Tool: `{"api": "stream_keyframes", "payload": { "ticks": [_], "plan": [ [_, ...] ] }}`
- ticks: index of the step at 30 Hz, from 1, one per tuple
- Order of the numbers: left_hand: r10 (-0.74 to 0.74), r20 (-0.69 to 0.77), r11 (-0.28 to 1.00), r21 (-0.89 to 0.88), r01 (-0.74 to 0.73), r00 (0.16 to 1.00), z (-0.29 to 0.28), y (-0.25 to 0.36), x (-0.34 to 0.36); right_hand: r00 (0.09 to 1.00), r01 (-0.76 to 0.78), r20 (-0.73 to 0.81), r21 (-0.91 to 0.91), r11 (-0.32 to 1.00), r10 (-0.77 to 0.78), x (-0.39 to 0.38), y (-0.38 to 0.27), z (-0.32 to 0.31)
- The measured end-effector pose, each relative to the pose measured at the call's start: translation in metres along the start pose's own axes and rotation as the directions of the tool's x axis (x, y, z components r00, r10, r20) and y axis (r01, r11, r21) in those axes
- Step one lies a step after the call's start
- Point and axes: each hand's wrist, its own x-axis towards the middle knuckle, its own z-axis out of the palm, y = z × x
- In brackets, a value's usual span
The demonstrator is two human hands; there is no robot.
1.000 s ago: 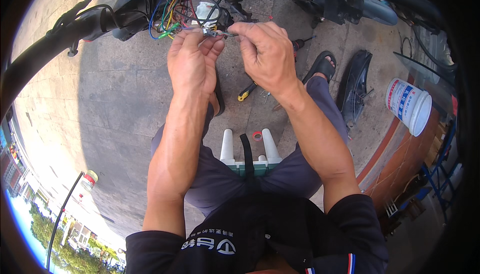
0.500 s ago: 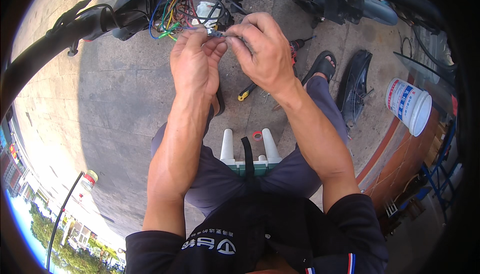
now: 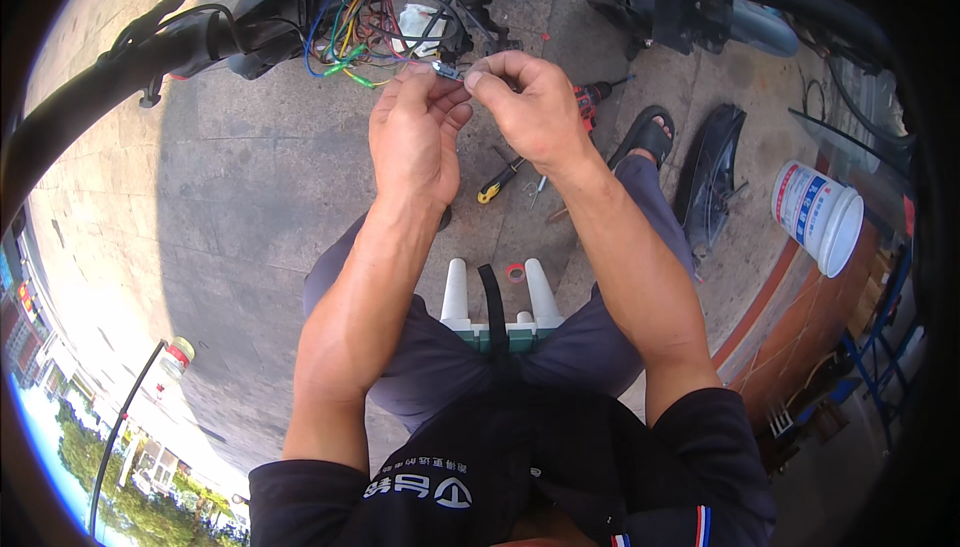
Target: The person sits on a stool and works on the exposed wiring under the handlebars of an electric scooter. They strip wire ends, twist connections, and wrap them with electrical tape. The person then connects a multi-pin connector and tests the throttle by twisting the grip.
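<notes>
My left hand (image 3: 415, 142) and my right hand (image 3: 535, 107) meet below the vehicle frame, fingertips pinched. Between them is a small grey-blue wire connector (image 3: 447, 70). The left thumb and fingers grip its left end, where a thin wire runs in. At its right end my right thumb and forefinger are closed; just what part they pinch is too small to tell. Up and to the left hangs a bundle of coloured wires (image 3: 372, 12), some with green connectors (image 3: 338, 66). A white wrapped piece (image 3: 420, 27) sits among the wires.
Black frame tubing (image 3: 60, 137) arches across the top. On the paving lie a red-and-black power drill (image 3: 592, 95), a yellow-and-black handled tool (image 3: 492, 187), a red tape roll (image 3: 516, 273) and a black fender-like part (image 3: 708, 172). A white bucket (image 3: 835, 232) stands at right.
Both hands have shifted slightly right and toward me, with the connector between them. The green connectors on the wires now show more fully.
</notes>
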Motion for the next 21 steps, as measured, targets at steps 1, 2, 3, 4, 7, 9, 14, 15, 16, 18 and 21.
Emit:
{"api": "stream_keyframes", "payload": {
  "ticks": [1,2,3,4,7,9,14,15,16,18,21],
  "plan": [
    [-0.026,0.011,0.999,-0.019,0.026,1.000,0.000,-0.002,-0.001,1.000,0.006,-0.005,0.003,1.000,-0.006,0.000,0.000,0.000],
    [-0.012,0.030,1.000,-0.001,0.012,0.999,0.001,-0.004,-0.002,1.000,0.003,-0.010,-0.008,1.000,-0.003,-0.001,0.001,0.000],
    [0.001,0.047,1.000,0.015,-0.001,0.999,0.001,-0.005,-0.002,1.000,-0.001,-0.016,-0.019,1.000,0.000,-0.001,0.001,0.000],
    [0.014,0.063,0.999,0.030,-0.016,0.998,0.001,-0.006,-0.002,1.000,-0.004,-0.020,-0.031,1.000,0.003,-0.002,0.001,-0.001],
    [0.019,0.061,0.999,0.031,-0.021,0.998,0.000,-0.010,-0.002,0.999,-0.037,-0.018,-0.050,0.998,0.037,-0.002,0.000,-0.005],
    [-0.002,0.075,1.000,0.016,0.001,0.997,0.000,-0.011,-0.001,1.000,-0.022,-0.019,-0.089,0.996,0.020,-0.003,0.000,-0.008],
    [-0.005,0.084,1.000,-0.015,0.006,0.996,0.002,-0.012,0.000,0.979,0.185,-0.035,-0.251,0.950,-0.199,-0.005,0.000,-0.009],
    [0.003,0.077,1.000,-0.016,-0.002,0.997,0.003,-0.013,-0.001,0.966,0.234,-0.032,-0.304,0.924,-0.255,-0.005,0.000,-0.010],
    [0.011,0.070,1.000,-0.016,-0.010,0.997,0.004,-0.013,-0.001,0.956,0.262,-0.031,-0.357,0.897,-0.292,-0.006,-0.001,-0.010],
    [0.022,0.086,1.000,-0.021,-0.020,0.996,0.004,-0.013,-0.002,0.931,0.328,0.005,-0.449,0.831,-0.365,-0.007,-0.002,-0.013],
    [0.010,0.084,1.000,-0.028,-0.008,0.996,0.003,-0.015,-0.003,0.922,0.345,0.025,-0.503,0.792,-0.386,-0.008,-0.005,-0.016]
  ]
}}
